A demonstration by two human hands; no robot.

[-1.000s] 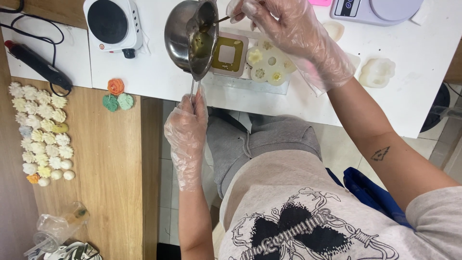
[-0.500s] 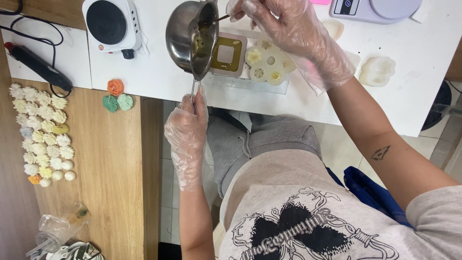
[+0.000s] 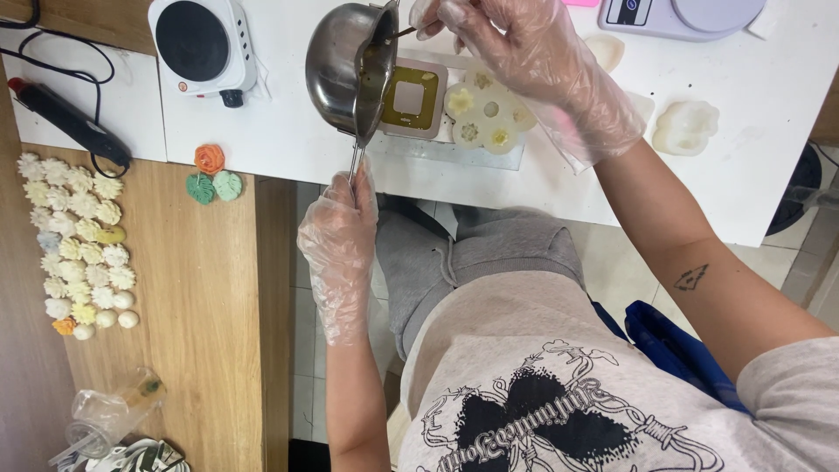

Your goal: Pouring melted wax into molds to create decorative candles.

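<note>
Steel pot [image 3: 343,65] tilted above square mould [image 3: 409,98] on white worktop [image 3: 288,131], wire handle pinched in gloved left hand [image 3: 336,236]. Gloved right hand [image 3: 507,44] closed round thin stirrer [image 3: 402,33], tip hidden inside pot. Contents hard to make out.

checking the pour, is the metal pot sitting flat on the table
No, the left hand holds the metal pot by its handle, tipped on its side above the square mould.

Home craft workspace: hotplate [image 3: 190,39], silicone moulds [image 3: 488,112], cast flowers [image 3: 79,240]
</note>
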